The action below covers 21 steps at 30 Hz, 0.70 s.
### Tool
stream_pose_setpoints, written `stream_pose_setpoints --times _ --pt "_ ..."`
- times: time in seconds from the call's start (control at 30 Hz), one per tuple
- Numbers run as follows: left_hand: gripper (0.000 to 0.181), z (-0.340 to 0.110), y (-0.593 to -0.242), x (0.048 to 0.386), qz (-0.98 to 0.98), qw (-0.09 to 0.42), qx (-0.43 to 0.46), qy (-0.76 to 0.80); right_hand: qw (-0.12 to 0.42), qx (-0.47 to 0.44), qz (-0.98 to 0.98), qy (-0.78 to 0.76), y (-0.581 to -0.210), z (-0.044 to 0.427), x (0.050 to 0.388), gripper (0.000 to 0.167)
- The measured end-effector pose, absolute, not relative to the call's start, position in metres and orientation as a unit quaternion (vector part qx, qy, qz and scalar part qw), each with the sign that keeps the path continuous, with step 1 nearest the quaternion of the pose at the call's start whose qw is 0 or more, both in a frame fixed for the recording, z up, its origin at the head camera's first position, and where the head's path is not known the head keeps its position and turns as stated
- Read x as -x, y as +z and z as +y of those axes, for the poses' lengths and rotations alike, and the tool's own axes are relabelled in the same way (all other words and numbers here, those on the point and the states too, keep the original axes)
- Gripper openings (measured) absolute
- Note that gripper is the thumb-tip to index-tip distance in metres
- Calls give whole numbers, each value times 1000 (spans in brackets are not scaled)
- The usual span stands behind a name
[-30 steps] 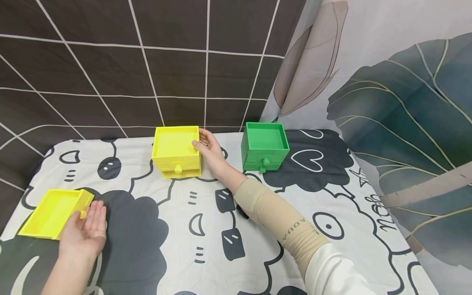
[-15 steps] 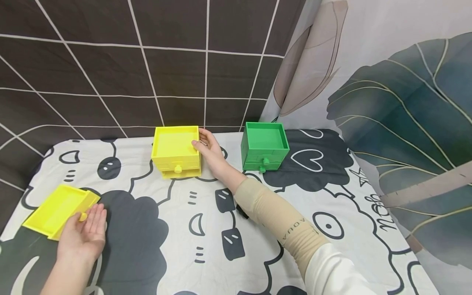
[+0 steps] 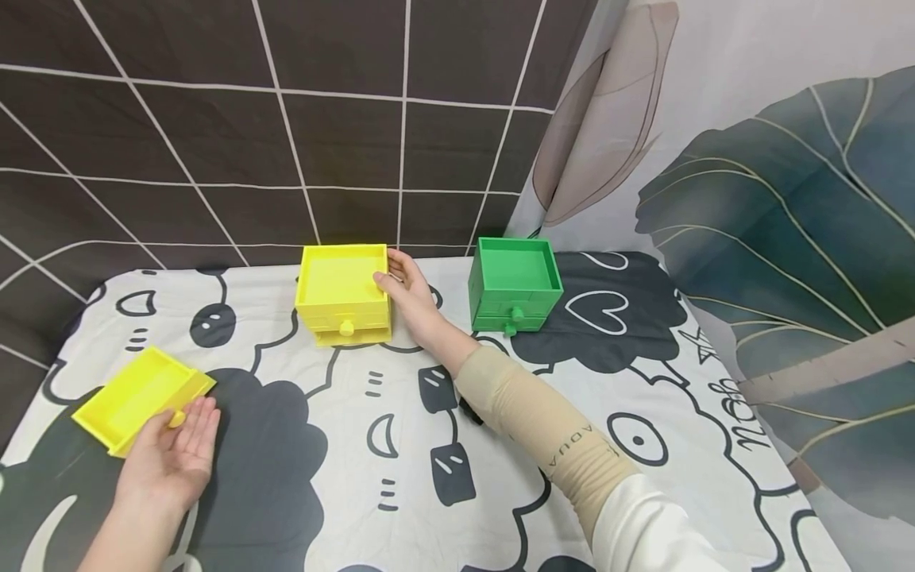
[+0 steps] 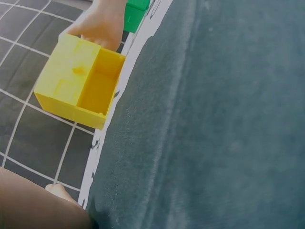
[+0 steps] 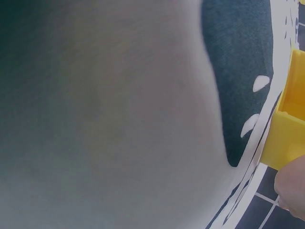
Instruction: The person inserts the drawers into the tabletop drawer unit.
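Observation:
A yellow drawer [image 3: 136, 397] is tilted at the left of the head view, its shallow tray facing up. My left hand [image 3: 164, 469], palm up, pinches its round knob [image 3: 176, 419] between thumb and fingers. The matching yellow mini cabinet [image 3: 341, 274] stands upright at the back, with an open slot [image 4: 101, 78] showing in the left wrist view. With the thumb over its top rim and the other fingers along its right side, my right hand [image 3: 416, 302] grips that cabinet. Those fingers are partly hidden.
A green mini cabinet [image 3: 516, 266] with two knobs stands to the right of the yellow one. Both are on a cartoon-print cloth [image 3: 500, 461]. Behind them rises a dark gridded fabric [image 3: 343, 143], and a leaf-print curtain [image 3: 772, 175] hangs on the right.
The yellow drawer has turned clockwise and shifted right in my left hand, which itself moved slightly right. My right hand and both cabinets have stayed in place.

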<state>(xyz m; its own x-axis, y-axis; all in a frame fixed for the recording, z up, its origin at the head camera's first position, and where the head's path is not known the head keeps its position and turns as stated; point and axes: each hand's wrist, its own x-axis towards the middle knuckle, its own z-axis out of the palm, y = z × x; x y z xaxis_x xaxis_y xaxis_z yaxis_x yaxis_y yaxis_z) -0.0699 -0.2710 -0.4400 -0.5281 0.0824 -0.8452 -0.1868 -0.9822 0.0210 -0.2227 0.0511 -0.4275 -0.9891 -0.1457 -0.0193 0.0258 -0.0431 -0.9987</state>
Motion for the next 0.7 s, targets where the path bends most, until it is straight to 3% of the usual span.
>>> stream_pose_setpoints --times 0.3,0.53,0.7 --pt "15 -266 -442 66 77 138 438 885 62 43 693 -717 -426 52 223 60" --pt "32 -257 -448 62 130 196 367 900 61 43 692 -718 -428 52 223 60" --pt "34 -246 -448 64 164 225 350 894 62 45 695 -715 -428 52 223 60"
